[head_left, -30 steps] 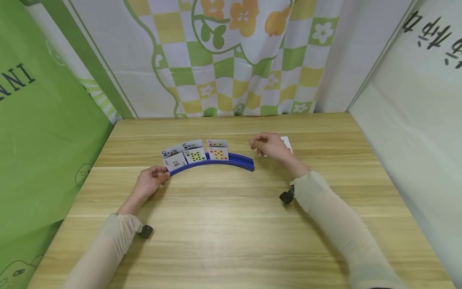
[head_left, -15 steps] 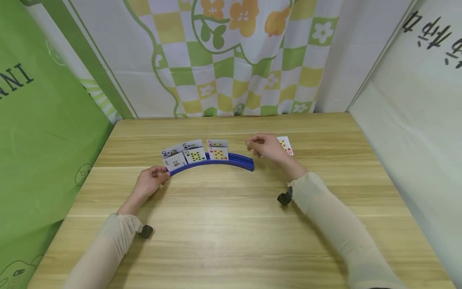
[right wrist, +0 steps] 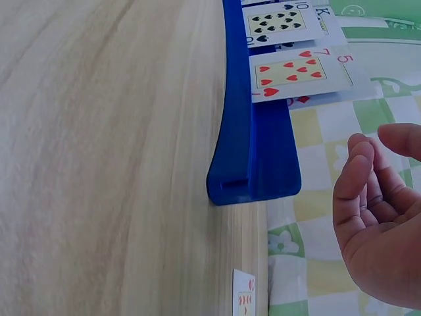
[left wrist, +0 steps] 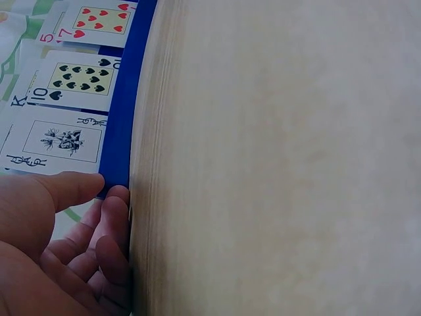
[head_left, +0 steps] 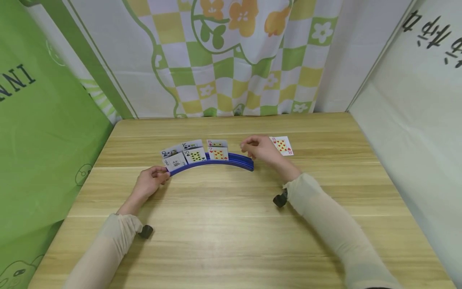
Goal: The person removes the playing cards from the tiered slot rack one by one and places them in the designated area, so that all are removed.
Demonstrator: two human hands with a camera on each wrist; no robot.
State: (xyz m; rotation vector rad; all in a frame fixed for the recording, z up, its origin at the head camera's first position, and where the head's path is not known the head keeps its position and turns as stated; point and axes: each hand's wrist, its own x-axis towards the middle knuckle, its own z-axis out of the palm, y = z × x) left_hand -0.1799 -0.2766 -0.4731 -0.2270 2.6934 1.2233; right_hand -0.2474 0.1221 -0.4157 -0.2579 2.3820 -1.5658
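Note:
A curved blue card holder (head_left: 241, 161) stands on the table with playing cards upright in two rows. In front are a joker (left wrist: 62, 139), a ten of spades (left wrist: 79, 79) and a seven of hearts (head_left: 218, 153); behind them are a queen (head_left: 171, 150), a king (head_left: 192, 143) and a five (head_left: 217, 142), partly covered. My left hand (head_left: 149, 182) pinches the holder's left end between thumb and fingers. Beyond the holder's right end hovers my right hand (head_left: 265, 150), fingers loosely bent, with nothing between thumb and fingertips in the right wrist view.
An eight of hearts (head_left: 283, 145) lies face up on the wooden table (head_left: 231, 224), just right of my right hand. A checkered cloth (head_left: 245, 80) hangs behind the table's far edge. Fabric walls flank both sides.
My right hand has moved left, away from the eight of hearts and nearer the holder's right end, uncovering more of that card. My left hand and the holder have stayed put.

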